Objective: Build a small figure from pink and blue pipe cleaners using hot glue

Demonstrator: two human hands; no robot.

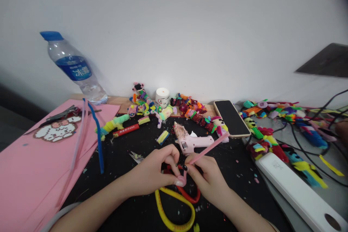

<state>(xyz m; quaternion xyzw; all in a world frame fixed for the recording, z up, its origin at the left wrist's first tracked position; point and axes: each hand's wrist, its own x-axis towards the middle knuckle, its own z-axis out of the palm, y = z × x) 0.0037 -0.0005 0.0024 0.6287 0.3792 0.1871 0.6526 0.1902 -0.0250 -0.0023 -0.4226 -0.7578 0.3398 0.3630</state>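
A pink pipe cleaner is held between my two hands above the black mat. My left hand pinches its curled end, a small pink coil. My right hand grips the same strip a little further along, and its straight free end points up to the right. Beneath my hands lie scissors with red and yellow handles; their blade tips show left of my left hand. Just beyond my hands rests a pale pink hot glue gun with a fuzzy, crusted nozzle.
Colourful pipe-cleaner figures line the back, with more at right among black cables. A phone, a white elongated device, a white cup and a leaning water bottle stand around. Blue and pale strips lie on pink sheets.
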